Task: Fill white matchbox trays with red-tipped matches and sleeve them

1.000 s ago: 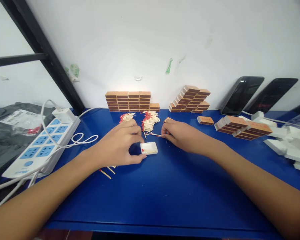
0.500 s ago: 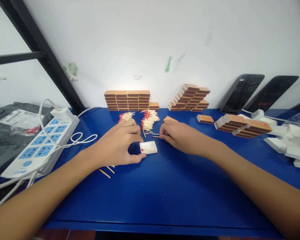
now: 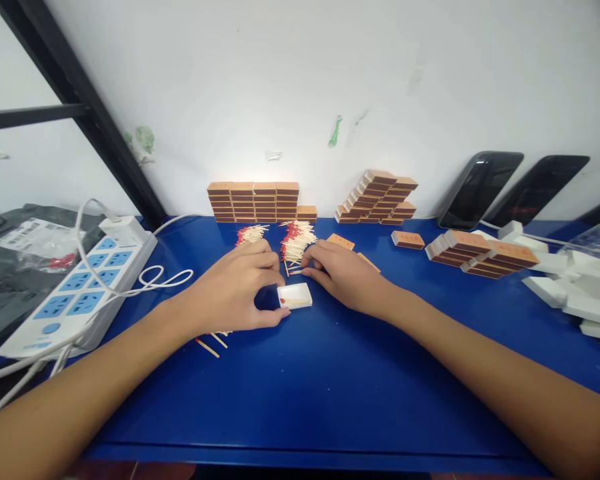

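Note:
My left hand grips a small white matchbox tray at its left end, between thumb and fingers. A few red-tipped matches lie inside the tray. My right hand is closed in a pinch, with matches poking out leftward from its fingertips. Just beyond these fingertips lies a pile of red-headed matches. Another match pile shows behind my left hand, partly covered by it. Loose matches stick out below my left wrist.
Matchboxes stand in a block and a stepped stack against the wall. More boxes and white trays are at right, near two phones. A power strip with cables lies left on the blue table.
My right hand has moved left toward the match pile, uncovering another orange matchbox piece behind it. My left hand keeps its grip on the tray.

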The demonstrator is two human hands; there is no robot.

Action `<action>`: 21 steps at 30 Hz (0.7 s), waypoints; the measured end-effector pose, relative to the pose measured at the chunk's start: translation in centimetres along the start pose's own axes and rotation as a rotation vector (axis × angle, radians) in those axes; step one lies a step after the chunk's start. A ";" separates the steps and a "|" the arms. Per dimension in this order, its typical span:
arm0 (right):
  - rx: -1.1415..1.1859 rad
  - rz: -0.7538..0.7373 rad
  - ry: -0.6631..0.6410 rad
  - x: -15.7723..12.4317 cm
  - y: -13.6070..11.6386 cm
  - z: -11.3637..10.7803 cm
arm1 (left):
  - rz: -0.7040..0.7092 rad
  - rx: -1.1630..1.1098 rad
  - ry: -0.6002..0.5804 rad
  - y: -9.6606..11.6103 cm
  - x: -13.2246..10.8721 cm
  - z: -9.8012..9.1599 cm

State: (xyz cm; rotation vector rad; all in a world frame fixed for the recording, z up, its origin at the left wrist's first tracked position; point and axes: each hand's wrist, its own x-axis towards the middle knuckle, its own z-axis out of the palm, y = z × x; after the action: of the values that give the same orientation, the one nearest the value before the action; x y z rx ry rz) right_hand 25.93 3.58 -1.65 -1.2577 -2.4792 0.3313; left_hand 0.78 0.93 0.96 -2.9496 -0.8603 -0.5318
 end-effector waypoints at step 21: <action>0.005 -0.098 0.037 -0.8 0.3 -1.9 | -0.012 0.015 0.007 -0.3 0.0 -0.1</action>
State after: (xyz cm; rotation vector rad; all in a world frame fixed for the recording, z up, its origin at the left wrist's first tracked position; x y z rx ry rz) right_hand 27.39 3.23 -0.15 -1.1256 -2.4968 0.2871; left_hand 0.58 1.14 1.04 -2.9294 -0.8784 -0.5338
